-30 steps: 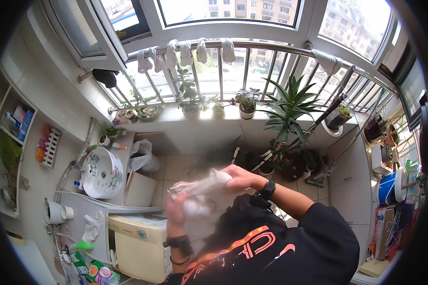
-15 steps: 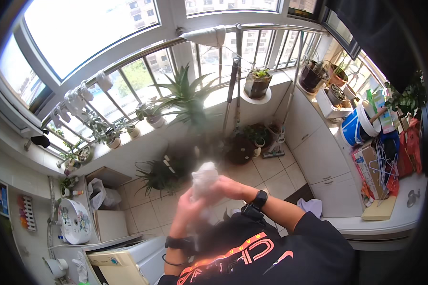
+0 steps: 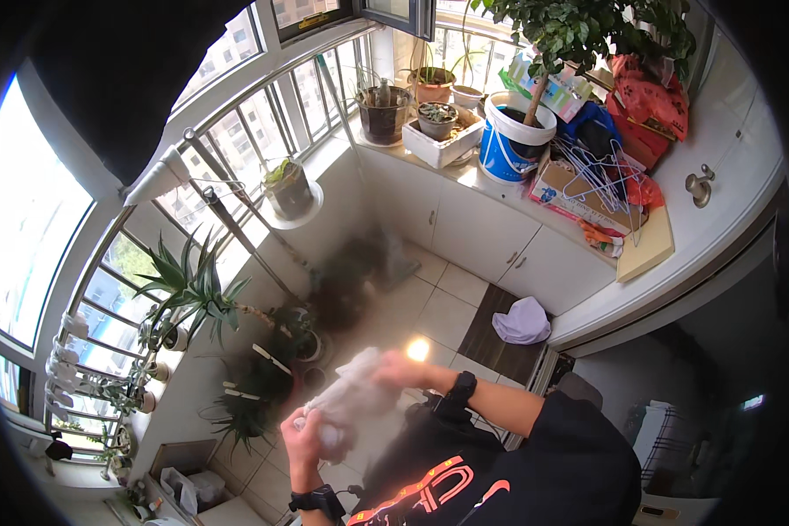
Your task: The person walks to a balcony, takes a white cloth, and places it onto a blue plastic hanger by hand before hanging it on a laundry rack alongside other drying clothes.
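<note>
The person in the black shirt (image 3: pixel 535 460) has a whitish cloth (image 3: pixel 352 391) up in the air between both hands, over the pale tiled floor (image 3: pixel 447 304). It is drawn out lengthwise, its long axis running aslant: one end low in the view at the left hand (image 3: pixel 301 445), the other higher and further right, at the right hand (image 3: pixel 397 370). A narrow bit of it pokes up just beside the right hand, pointing away from the shirt, while a looser bunch hangs next to the left fingers. The left hand is curled closed round its end; the right hand has hold of the other end, though blur keeps me from telling how tightly its fingers are bent. Past the hands, potted plants stand by the wall, and a lilac cloth (image 3: pixel 522 321) lies in a heap on a dark mat (image 3: pixel 489 326).
</note>
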